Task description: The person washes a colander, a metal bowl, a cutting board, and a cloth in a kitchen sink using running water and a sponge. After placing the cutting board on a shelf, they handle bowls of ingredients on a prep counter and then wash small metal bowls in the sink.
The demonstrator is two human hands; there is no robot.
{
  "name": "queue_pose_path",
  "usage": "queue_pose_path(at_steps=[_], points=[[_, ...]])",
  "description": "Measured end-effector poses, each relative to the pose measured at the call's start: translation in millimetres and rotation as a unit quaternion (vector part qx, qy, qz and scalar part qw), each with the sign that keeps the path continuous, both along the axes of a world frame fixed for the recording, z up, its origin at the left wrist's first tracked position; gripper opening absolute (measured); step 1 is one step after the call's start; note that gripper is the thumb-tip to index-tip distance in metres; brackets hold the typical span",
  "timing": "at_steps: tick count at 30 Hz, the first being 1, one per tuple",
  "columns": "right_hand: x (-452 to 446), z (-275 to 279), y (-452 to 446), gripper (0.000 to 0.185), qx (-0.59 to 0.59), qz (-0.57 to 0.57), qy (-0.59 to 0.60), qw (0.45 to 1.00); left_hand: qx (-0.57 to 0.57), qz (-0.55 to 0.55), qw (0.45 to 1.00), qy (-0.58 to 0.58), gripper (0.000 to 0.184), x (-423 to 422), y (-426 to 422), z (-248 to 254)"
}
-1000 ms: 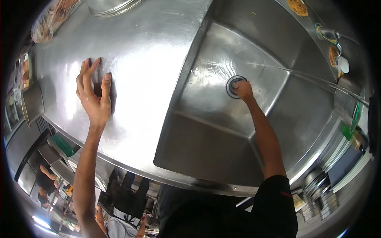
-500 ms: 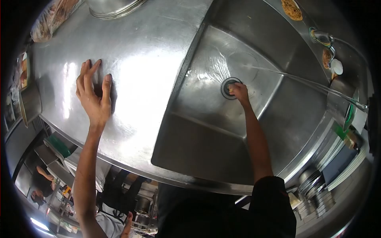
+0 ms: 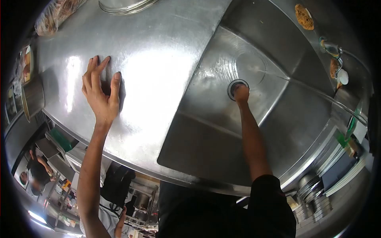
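Observation:
My left hand (image 3: 101, 93) rests on the steel counter (image 3: 139, 47), fingers apart, holding nothing. Inside the steel sink (image 3: 214, 95), my right hand (image 3: 241, 93) reaches into the round drain (image 3: 231, 88). Its fingertips are hidden in the drain opening, so what they hold, if anything, does not show. A thin stream of water (image 3: 313, 90) runs from the right into the sink, and ripples spread over the sink floor above the drain.
Round metal trays (image 3: 127, 7) and a plastic-wrapped bundle (image 3: 55, 18) lie at the counter's far side. Scrubbing pads (image 3: 304, 17) and a tap (image 3: 330, 47) line the right ledge. Stacked pans (image 3: 309, 188) stand lower right. Two other people (image 3: 39, 168) are behind, lower left.
My right hand has moved deeper into the drain; something yellowish at its fingertips half a second ago is now out of sight. The whole view has shifted slightly. My left hand stays on the counter.

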State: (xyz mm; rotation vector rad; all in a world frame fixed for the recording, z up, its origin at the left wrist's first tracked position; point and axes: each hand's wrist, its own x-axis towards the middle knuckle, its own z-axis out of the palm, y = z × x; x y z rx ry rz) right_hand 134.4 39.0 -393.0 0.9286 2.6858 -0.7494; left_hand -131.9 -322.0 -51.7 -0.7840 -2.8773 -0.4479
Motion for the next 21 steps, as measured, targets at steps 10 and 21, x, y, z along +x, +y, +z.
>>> queue_pose_path(at_steps=[10, 21], points=[[-1, 11, -4, 0.011, -0.003, 0.017, 0.047, 0.999, 0.007, 0.008, 1.0, 0.001, 0.043, -2, -1, -1], [-7, 14, 4, 0.017, -0.04, 0.008, 0.059, 0.997, -0.015, 0.01, 1.0, -0.007, 0.041, 0, 1, 2]])
